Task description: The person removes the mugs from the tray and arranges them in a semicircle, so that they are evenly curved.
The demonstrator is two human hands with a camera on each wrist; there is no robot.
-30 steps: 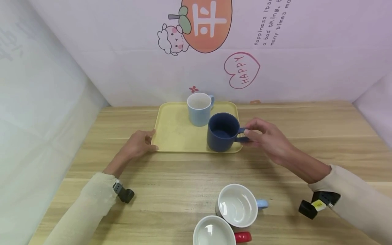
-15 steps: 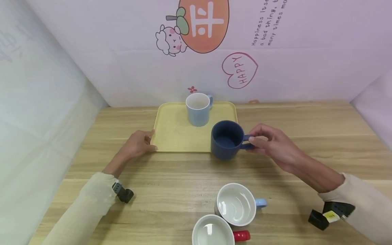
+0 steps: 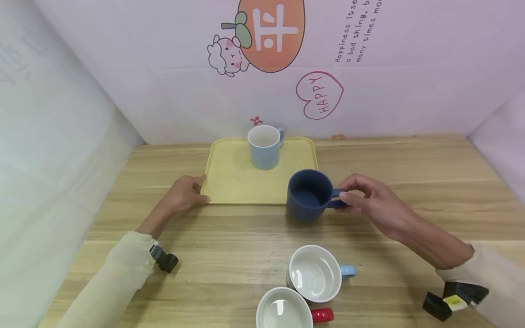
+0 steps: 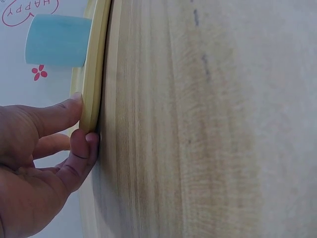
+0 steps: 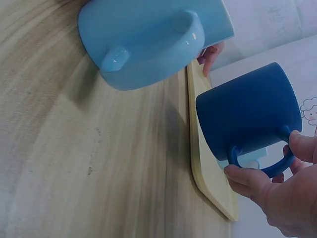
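My right hand [image 3: 379, 207] pinches the handle of a dark blue mug [image 3: 308, 202]. In the right wrist view the dark blue mug [image 5: 247, 111] is off the table, its thumb and fingers [image 5: 247, 179] around the handle. The mug overlaps the front right corner of a yellow tray [image 3: 229, 182]. At the tray's left edge, my left hand [image 3: 183, 195] grips the front corner between thumb and fingers, seen close in the left wrist view with the tray's rim [image 4: 94, 74]. A light blue mug [image 3: 264, 157] stands upright on the tray, handle toward the back right.
Near the front of the wooden table [image 3: 197, 282] are a white-lined mug with a light blue handle [image 3: 315, 273] and a white-lined mug with a red handle [image 3: 284, 312], side by side. A printed white backdrop [image 3: 172, 91] rises right behind the tray.
My right hand has drawn the dark blue mug from over the tray's right side toward the front right, past the tray's front edge. My left hand has stayed at the tray's corner.
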